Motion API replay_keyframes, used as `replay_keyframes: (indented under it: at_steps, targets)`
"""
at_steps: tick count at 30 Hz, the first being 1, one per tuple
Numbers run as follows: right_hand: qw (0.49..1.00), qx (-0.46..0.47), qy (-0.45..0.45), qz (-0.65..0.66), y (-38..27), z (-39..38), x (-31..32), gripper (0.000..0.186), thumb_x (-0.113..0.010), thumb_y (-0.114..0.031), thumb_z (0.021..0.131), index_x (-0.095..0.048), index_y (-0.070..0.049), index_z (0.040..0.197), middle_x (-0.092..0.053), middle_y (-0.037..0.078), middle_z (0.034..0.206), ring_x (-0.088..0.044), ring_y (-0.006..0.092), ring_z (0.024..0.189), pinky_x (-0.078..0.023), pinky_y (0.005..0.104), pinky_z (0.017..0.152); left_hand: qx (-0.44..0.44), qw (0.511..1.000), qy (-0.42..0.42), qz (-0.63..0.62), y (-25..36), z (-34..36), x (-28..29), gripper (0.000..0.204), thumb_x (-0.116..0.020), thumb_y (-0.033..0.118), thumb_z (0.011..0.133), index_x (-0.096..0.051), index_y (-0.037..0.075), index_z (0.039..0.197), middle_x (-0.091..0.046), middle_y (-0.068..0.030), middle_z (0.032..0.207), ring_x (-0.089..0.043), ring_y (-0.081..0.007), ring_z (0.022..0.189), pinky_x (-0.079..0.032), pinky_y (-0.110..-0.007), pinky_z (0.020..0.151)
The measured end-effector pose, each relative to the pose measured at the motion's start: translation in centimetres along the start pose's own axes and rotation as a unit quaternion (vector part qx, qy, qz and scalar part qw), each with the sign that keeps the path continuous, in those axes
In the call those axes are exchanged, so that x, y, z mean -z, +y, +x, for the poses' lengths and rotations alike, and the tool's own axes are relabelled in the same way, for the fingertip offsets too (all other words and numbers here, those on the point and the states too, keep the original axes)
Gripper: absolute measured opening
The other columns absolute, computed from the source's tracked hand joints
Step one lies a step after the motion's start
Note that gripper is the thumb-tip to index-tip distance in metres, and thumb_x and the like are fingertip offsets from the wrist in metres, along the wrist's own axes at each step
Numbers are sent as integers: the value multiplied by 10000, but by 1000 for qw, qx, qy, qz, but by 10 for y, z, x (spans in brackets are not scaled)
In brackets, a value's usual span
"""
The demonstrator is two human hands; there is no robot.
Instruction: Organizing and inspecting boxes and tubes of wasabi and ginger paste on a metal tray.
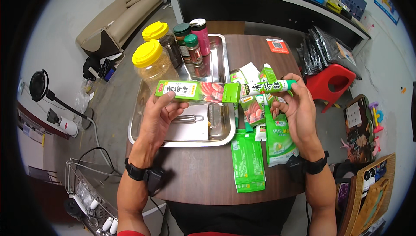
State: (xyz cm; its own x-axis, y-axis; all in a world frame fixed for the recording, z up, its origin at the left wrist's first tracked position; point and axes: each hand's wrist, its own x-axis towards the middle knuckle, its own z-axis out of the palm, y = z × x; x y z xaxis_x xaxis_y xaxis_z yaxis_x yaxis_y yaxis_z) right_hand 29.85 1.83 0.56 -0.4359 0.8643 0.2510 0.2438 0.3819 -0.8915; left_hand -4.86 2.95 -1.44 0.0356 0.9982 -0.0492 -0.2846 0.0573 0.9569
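Between its thumb and fingers my left hand holds a slim green carton printed with a sushi picture, level above the tray. My right hand pinches a white-and-green squeeze tube by its green cap. The tube's far end meets the right end of the carton; whether it sits inside cannot be seen. Below the tube lie more small green cartons, partly covered. Green packets and a green-and-white pouch lie on the brown table, near my right hand.
A metal tray holds yellow-lidded jars, green-capped bottles, a pink can and a white board with a metal utensil. A red stool stands right of the table; a lamp stands left.
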Motion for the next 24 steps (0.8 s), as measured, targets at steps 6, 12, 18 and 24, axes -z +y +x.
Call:
replay_keyframes:
  at_steps: [6,12,18,24]
  targets:
    - [1000,-4,1,5,3,-1,4,535,-876,-110,842,-717,-98,1353,-508,152,1590,-499,341,1432,-429,442,1179,15,1000,-13,-2,3,-1,-2,486,-685,347,1069,-560,19,1405,-745,-103,1172,-768,-151,919,-647,-240,806]
    - [1000,-9,3,5,2,-4,2,531,-873,-106,845,-717,-95,1353,-512,151,1586,-504,338,1427,-433,439,1175,28,999,-28,-7,4,-2,-5,509,-694,397,1072,-554,47,1413,-742,-102,1114,-763,-145,888,-643,-238,774]
    - [1000,-11,7,6,3,-2,2,528,-870,-102,847,-717,-93,1353,-516,150,1581,-509,335,1421,-438,436,1171,18,1000,-6,-20,2,0,-1,499,-683,417,1079,-580,24,1370,-741,-101,1098,-748,-136,899,-628,-228,772]
    - [1000,-12,11,7,4,-5,4,525,-867,-98,849,-717,-90,1352,-520,149,1576,-514,331,1416,-442,433,1167,21,1000,-3,-23,1,1,-1,493,-664,419,1090,-583,15,1361,-742,-104,1087,-744,-135,875,-624,-229,760]
